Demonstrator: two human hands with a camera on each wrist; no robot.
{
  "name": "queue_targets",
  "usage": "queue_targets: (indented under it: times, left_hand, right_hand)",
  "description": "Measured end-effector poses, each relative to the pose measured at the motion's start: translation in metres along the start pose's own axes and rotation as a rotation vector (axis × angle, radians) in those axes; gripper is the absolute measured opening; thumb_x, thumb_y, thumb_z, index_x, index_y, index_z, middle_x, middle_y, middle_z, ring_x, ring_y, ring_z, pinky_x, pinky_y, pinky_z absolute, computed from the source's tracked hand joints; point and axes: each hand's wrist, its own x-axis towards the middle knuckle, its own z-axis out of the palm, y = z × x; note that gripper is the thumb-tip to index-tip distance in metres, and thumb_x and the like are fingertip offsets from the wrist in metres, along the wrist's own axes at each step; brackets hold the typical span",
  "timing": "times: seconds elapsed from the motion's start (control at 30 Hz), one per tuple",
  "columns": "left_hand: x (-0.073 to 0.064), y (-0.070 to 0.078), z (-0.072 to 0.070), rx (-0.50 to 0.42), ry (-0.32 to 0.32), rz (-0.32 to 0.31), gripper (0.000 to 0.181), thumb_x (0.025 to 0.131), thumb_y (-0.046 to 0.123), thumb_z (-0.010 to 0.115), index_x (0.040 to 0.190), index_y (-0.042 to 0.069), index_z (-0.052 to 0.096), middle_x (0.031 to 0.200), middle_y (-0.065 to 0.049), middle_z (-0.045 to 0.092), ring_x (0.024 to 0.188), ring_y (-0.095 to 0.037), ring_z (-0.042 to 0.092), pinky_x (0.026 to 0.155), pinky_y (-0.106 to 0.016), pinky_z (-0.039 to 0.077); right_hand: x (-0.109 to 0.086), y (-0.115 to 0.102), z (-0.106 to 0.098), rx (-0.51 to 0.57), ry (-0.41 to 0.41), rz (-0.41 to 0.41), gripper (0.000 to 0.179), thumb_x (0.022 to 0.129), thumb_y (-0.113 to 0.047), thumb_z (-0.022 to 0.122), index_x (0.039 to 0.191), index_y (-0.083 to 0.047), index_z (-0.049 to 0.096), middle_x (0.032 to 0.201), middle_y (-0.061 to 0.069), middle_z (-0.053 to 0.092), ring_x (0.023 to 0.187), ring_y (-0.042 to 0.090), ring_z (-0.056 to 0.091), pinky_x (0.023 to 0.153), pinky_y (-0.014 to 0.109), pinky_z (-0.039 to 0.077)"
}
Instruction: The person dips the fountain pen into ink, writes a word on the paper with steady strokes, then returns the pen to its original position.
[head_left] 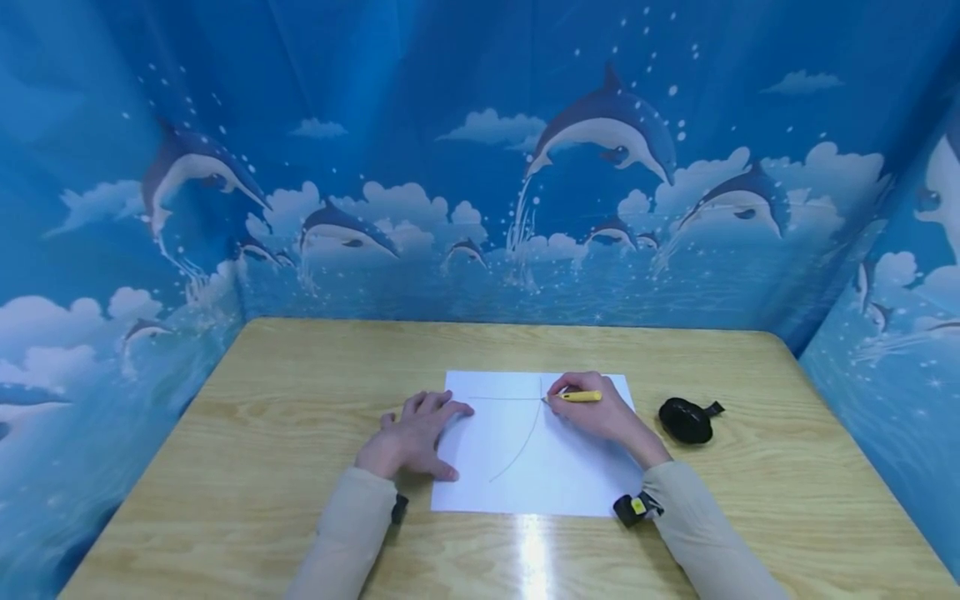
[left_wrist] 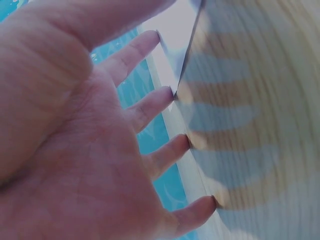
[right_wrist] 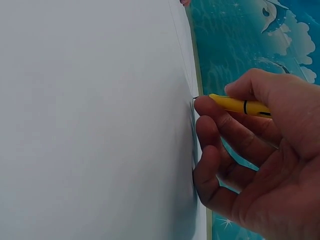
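Note:
A white sheet of paper (head_left: 480,492) lies on the wooden table. It carries a thin horizontal line near the top, a short upright line crossing it, and a curve running down to the left. My right hand (head_left: 596,408) pinches a yellow pen (head_left: 582,396) between thumb and fingers, its tip right at the spot where the lines meet. In the right wrist view the pen (right_wrist: 231,103) shows a black ring, and the other fingers curl beneath it. My left hand (head_left: 412,437) is spread over the sheet's left edge; in the left wrist view its fingertips (left_wrist: 181,142) touch the table.
A black, rounded object with a short tab (head_left: 686,421) lies on the table (head_left: 787,467) to the right of the paper. Behind and at both sides hangs a blue curtain (head_left: 450,100) printed with dolphins and clouds. Dark wrist cameras (head_left: 632,508) sit at the cuffs.

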Motion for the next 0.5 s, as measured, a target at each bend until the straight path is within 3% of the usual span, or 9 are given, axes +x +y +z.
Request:
queue_targets:
  times: [0.13, 0.5]
  left_hand:
    - [-0.0003, -0.0001, -0.0006, -0.004, -0.001, 0.007, 0.082, 0.078, 0.032, 0.090, 0.148, 0.035, 0.046, 0.169, -0.008, 0.024, 0.156, -0.043, 0.013, 0.110, -0.085, 0.017]
    - [0.0024, -0.0007, 0.0021, 0.010, -0.010, -0.020, 0.087, 0.078, 0.035, 0.090, 0.151, 0.037, 0.044, 0.170, -0.005, 0.023, 0.157, -0.041, 0.012, 0.112, -0.084, 0.016]
  right_hand:
    - [-0.0002, -0.0001, -0.0005, 0.000, -0.002, -0.003, 0.013, 0.095, -0.022, 0.069, 0.104, -0.015, 0.076, 0.109, 0.007, 0.074, 0.098, 0.018, 0.067, 0.082, 0.032, 0.053]
    - [-0.0012, -0.0003, 0.0004, -0.001, 0.006, -0.025, 0.013, 0.094, -0.020, 0.069, 0.103, -0.013, 0.076, 0.107, 0.007, 0.074, 0.096, 0.018, 0.067, 0.081, 0.032, 0.053]
